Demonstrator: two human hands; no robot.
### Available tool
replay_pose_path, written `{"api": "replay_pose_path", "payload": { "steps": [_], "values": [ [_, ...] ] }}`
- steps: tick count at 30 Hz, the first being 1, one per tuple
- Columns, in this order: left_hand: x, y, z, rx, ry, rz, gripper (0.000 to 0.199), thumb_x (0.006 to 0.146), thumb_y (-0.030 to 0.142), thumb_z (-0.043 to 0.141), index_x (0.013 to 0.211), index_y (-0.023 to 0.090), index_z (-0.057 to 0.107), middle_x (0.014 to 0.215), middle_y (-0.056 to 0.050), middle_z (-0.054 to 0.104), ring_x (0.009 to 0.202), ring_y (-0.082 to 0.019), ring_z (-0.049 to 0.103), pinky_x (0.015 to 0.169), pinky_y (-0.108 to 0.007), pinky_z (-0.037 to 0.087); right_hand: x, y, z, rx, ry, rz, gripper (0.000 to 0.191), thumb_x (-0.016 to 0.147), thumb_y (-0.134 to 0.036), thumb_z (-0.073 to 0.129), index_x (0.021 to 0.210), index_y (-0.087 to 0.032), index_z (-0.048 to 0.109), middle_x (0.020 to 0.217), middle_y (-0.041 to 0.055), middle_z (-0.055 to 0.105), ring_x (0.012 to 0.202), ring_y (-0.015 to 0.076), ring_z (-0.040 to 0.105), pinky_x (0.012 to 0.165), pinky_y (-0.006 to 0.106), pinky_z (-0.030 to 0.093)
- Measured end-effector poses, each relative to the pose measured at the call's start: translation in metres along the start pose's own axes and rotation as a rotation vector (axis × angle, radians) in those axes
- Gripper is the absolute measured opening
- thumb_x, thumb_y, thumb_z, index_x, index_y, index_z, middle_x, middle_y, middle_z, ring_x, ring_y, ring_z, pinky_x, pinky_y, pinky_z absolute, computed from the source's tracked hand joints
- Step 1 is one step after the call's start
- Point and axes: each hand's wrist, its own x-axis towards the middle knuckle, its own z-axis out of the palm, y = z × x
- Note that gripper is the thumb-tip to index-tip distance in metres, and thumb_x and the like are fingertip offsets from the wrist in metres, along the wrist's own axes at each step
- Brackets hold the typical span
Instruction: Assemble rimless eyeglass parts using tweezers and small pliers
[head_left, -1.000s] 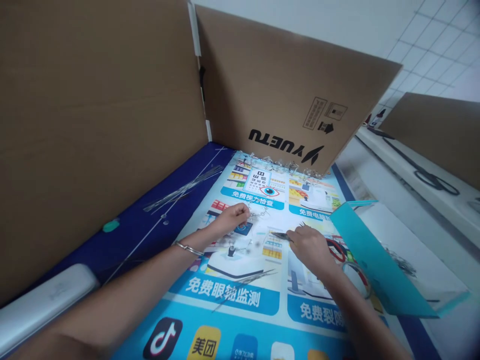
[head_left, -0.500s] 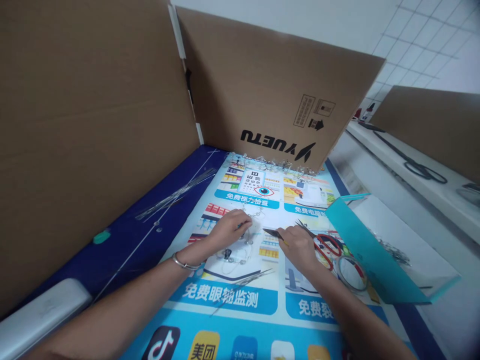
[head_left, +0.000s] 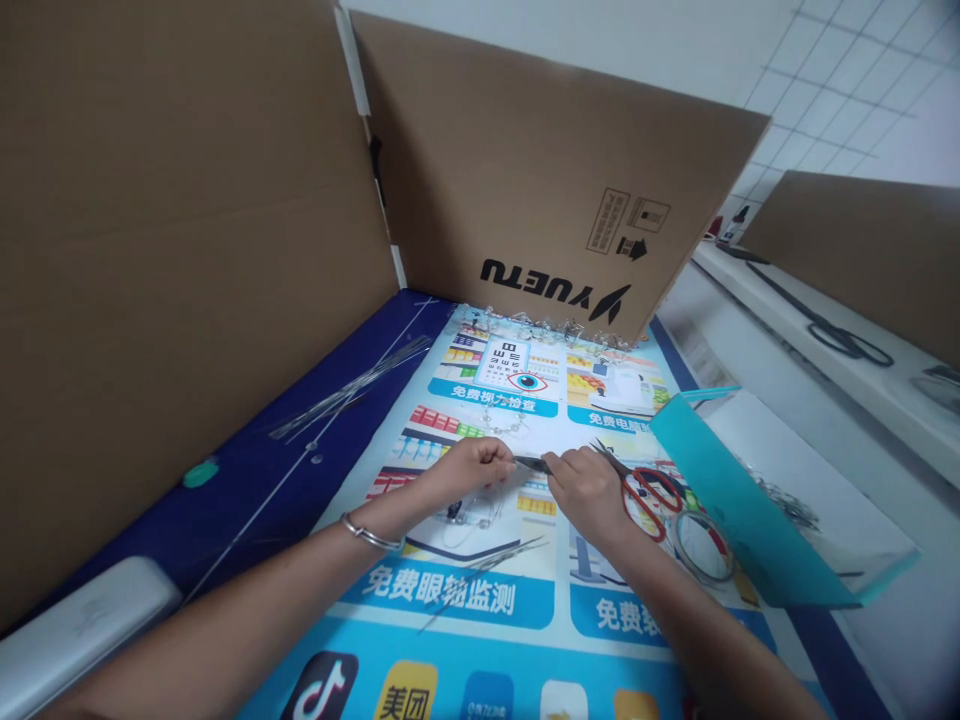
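Plainly, pliers (head_left: 534, 464) meet the left hand (head_left: 481, 466) over a poster (head_left: 517, 640).
The right hand (head_left: 589, 490) grips their handles; the left's fingertips are pinched together at the pliers' tip, on what I cannot tell. The poster reads 免费视力检查, 免费眼轴监测 and 美团; the cardboard (head_left: 555, 180) behind says YUETU, upside down. Beside the right hand lie red-handled scissors (head_left: 652, 500); farther right, a teal box (head_left: 750, 510) contains a heap of thin metal pieces (head_left: 787, 503).

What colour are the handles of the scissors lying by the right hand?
The scissors' handles are red, seen best in the head view.
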Motion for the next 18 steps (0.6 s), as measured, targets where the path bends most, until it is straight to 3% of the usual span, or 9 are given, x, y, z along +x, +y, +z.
{"api": "replay_pose_path", "payload": {
  "steps": [5, 9, 15, 18],
  "values": [
    [0.002, -0.002, -0.005, 0.053, 0.090, 0.036, 0.019, 0.075, 0.034, 0.052, 0.077, 0.015, 0.057, 0.065, 0.001, 0.059, 0.053, -0.007, 0.048, 0.052, -0.018, 0.038, -0.001, 0.008, 0.000, 0.036, -0.052, 0.115, 0.024, 0.085, -0.023, 0.041, 0.103, -0.021, 0.058, 0.082, 0.0048, 0.056, 0.083, 0.0166, 0.046, 0.080, 0.028, 0.029],
    [0.004, -0.003, -0.007, 0.080, 0.165, 0.024, 0.022, 0.076, 0.037, 0.050, 0.078, 0.016, 0.057, 0.067, 0.000, 0.060, 0.053, -0.008, 0.048, 0.050, -0.018, 0.037, -0.001, 0.019, -0.009, 0.047, -0.184, 0.175, 0.020, 0.082, -0.026, 0.045, 0.095, -0.021, 0.059, 0.084, 0.0039, 0.057, 0.084, 0.0162, 0.047, 0.076, 0.026, 0.029],
    [0.006, -0.005, -0.007, 0.116, 0.165, 0.032, 0.022, 0.077, 0.037, 0.048, 0.077, 0.017, 0.056, 0.067, 0.001, 0.059, 0.053, -0.008, 0.047, 0.051, -0.019, 0.037, -0.004, 0.024, -0.029, -0.027, -0.417, 0.136, 0.017, 0.079, -0.027, 0.047, 0.080, -0.019, 0.061, 0.079, 0.0056, 0.058, 0.079, 0.0176, 0.048, 0.070, 0.027, 0.029],
    [0.005, -0.006, -0.007, 0.145, 0.154, 0.057, 0.021, 0.077, 0.036, 0.047, 0.077, 0.017, 0.056, 0.067, 0.001, 0.059, 0.056, -0.009, 0.048, 0.053, -0.019, 0.038, -0.007, 0.018, -0.032, -0.070, -0.468, 0.112, 0.018, 0.080, -0.024, 0.044, 0.080, -0.019, 0.061, 0.078, 0.0063, 0.057, 0.078, 0.0184, 0.049, 0.068, 0.029, 0.028]
  ]
}}
